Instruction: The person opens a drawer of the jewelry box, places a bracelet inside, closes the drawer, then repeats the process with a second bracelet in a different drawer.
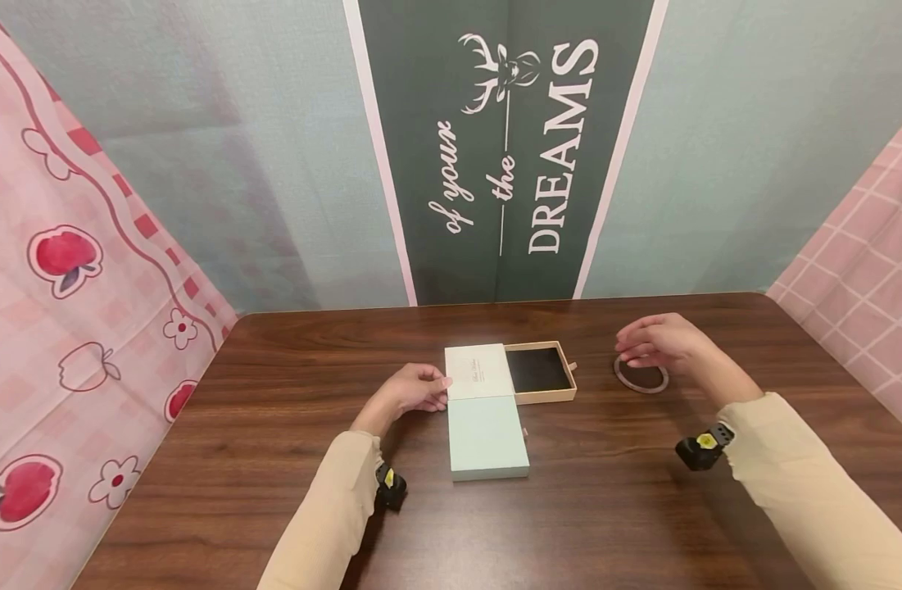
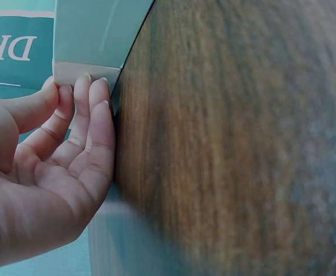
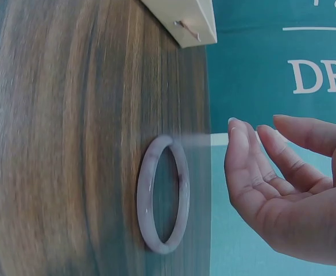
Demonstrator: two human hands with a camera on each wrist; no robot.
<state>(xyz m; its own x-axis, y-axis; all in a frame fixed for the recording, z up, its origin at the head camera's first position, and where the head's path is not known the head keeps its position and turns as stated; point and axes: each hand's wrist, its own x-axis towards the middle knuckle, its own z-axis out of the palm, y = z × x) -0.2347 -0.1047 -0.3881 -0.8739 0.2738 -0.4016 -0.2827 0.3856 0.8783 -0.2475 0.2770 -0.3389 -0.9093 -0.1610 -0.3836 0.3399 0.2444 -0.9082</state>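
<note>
A cream box sleeve [image 1: 474, 371] with small print on top lies at mid-table. Its drawer [image 1: 573, 383], lined in black, is slid out to the right. My left hand [image 1: 419, 387] rests at the sleeve's left edge, thumb at the top edge and the other fingers against the side. A mint green box [image 1: 487, 436] lies against the sleeve on the near side; it fills the top of the left wrist view. My right hand [image 1: 660, 340] is raised over a pale mauve bangle [image 3: 146, 207], fingers loosely bent with nothing between them. The bangle lies flat on the table.
The dark wood table [image 1: 274, 492] meets a teal and green printed cloth [image 1: 539, 279] at its far edge. Pink patterned cloths [image 1: 148, 270] hang at the left and right. A ribbon tab [image 3: 188, 30] sticks out of the drawer's end.
</note>
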